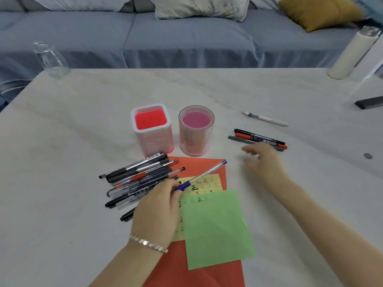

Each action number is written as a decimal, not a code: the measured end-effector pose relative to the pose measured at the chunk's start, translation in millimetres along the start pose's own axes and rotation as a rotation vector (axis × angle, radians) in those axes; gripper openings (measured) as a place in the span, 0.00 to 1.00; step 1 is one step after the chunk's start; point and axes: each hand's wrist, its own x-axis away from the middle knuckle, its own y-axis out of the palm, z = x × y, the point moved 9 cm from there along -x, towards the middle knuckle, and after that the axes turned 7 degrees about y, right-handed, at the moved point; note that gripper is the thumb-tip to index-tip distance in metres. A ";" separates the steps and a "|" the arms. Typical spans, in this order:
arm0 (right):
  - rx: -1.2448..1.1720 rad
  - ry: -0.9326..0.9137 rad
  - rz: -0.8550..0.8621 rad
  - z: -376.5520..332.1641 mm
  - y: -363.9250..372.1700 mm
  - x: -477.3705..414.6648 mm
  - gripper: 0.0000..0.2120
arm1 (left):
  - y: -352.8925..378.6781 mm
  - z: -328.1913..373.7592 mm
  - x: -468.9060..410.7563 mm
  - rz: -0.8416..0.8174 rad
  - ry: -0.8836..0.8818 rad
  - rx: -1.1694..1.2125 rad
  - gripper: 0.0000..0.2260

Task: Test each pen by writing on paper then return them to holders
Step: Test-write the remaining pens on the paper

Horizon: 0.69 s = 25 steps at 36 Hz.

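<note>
Left hand (157, 206) grip pinches the blue pen (204, 174) over the yellow paper (214, 185), apparently for testing; right hand (263, 160) grip spread, empty, just beside the markers (259, 139)

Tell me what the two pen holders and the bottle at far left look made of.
Square holder: opaque white plastic by the look, smooth and glossy, with a red inner floor and base. Round holder: probably translucent pink plastic; its wall lets light through. Bottle: clear and see-through; glass or plastic, cannot tell.
</note>
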 end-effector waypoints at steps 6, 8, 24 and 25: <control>0.545 0.008 -0.060 -1.9 13.1 -47.9 0.15 | -38.4 -37.1 8.8 0.155 0.002 -0.195 0.04; 0.612 0.014 -0.066 0.7 17.4 -50.5 0.13 | -45.2 -44.3 10.3 0.160 0.027 -0.252 0.02; 0.138 -0.050 0.011 -32.8 -12.6 -9.8 0.08 | -29.3 -38.8 7.5 0.141 0.061 -0.208 0.13; -0.028 -0.024 -0.002 -40.5 -17.6 0.7 0.05 | -27.0 -28.9 5.6 0.131 0.068 -0.123 0.15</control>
